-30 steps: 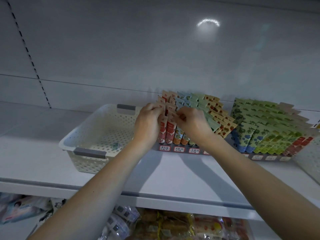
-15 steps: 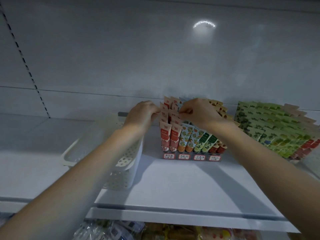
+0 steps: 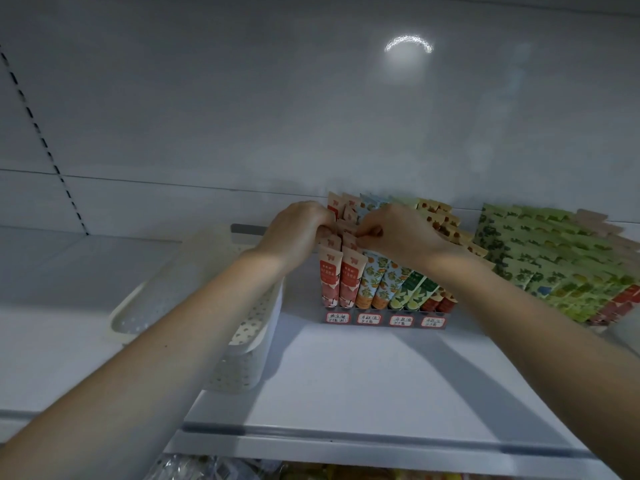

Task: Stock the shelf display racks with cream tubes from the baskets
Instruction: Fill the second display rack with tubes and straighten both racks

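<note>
White shelf [image 3: 346, 375], left hand [image 3: 294, 232] and right hand [image 3: 398, 235] pinching red tubes [image 3: 349, 282], blurred basket [image 3: 162, 292] half-hidden

Perforated plastic basket [image 3: 242, 341] (matt); glossy back panel [image 3: 311, 98]; printed tubes [image 3: 353, 282].

Price labels [image 3: 384, 319]: script illegible. Second rack [image 3: 568, 271], 3 o'clock: cropped. Basket [image 3: 254, 327], 8 o'clock: blurred. Left hand [image 3: 294, 233]: fingertips hidden among cream tubes [image 3: 341, 282].
</note>
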The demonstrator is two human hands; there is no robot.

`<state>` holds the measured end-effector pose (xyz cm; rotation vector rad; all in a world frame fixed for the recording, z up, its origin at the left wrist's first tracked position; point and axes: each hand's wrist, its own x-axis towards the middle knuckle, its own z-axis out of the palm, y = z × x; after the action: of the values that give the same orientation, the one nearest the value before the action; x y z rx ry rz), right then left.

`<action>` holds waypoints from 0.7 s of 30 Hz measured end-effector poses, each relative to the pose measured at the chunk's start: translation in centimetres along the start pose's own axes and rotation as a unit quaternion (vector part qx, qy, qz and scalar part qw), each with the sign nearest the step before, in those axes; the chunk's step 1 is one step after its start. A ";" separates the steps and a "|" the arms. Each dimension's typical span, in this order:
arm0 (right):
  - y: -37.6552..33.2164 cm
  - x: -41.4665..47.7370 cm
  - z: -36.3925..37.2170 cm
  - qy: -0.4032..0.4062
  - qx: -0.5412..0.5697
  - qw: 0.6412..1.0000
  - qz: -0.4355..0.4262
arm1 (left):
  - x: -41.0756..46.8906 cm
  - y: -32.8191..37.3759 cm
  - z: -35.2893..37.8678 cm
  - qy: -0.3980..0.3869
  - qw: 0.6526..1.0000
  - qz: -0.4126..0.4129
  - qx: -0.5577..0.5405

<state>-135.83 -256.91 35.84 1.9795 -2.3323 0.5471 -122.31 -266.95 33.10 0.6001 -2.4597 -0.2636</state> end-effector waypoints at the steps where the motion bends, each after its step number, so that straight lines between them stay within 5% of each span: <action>1: 0.0 0.0 0.0 0.001 0.001 1.000 0.002 | 0.0 0.0 0.0 -0.001 1.000 0.000 -0.001; 21: -0.2 0.1 0.3 0.006 -0.004 1.000 0.013 | -0.4 -0.4 0.1 0.015 0.999 -0.005 -0.035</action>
<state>-135.56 -257.16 35.62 1.9405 -2.3527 0.5478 -121.94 -267.06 32.65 0.5816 -2.4092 -0.3409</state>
